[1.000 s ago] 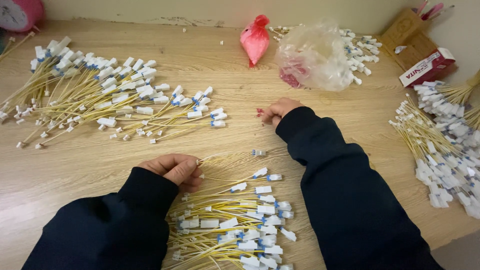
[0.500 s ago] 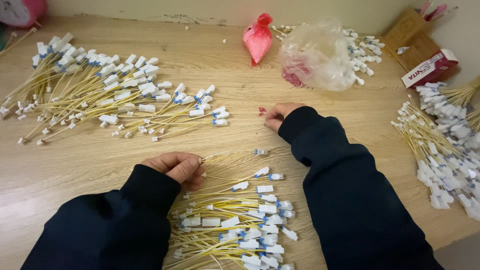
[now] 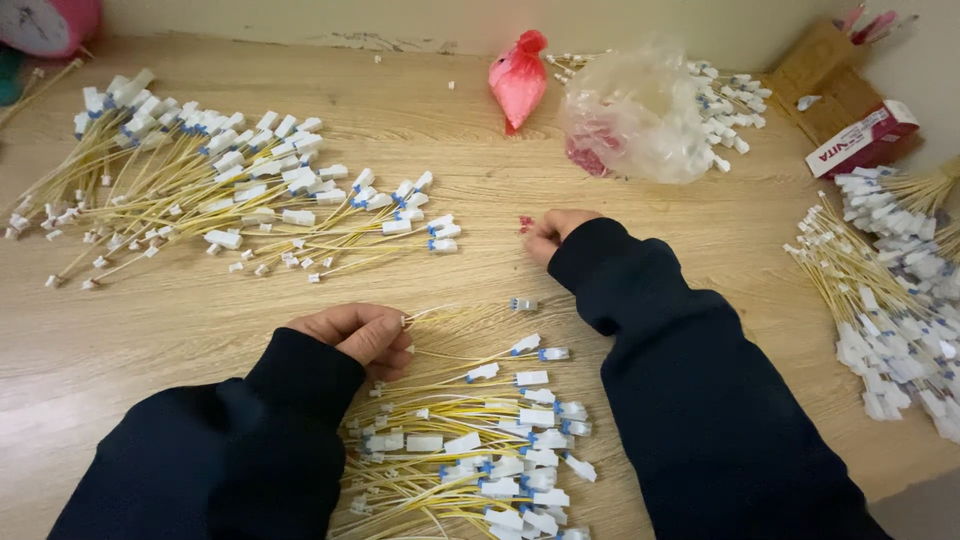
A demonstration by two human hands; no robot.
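Note:
My left hand (image 3: 358, 332) rests on the wooden table (image 3: 640, 270) and pinches the end of a thin yellow wire with a small white connector (image 3: 415, 318). In front of me lies a pile of yellow wires with white and blue connectors (image 3: 480, 440). My right hand (image 3: 556, 230) is further out, fingers closed over a few tiny red parts (image 3: 525, 223) on the table. Both arms wear dark sleeves.
A large spread of the same wires (image 3: 210, 195) covers the left of the table, another heap (image 3: 890, 300) the right edge. At the back stand a red knotted bag (image 3: 519, 78), a clear plastic bag (image 3: 635, 115) and a red-and-white box (image 3: 862, 140).
My right hand has shifted slightly nearer to me over the red parts. My left hand keeps its pinch on the wire.

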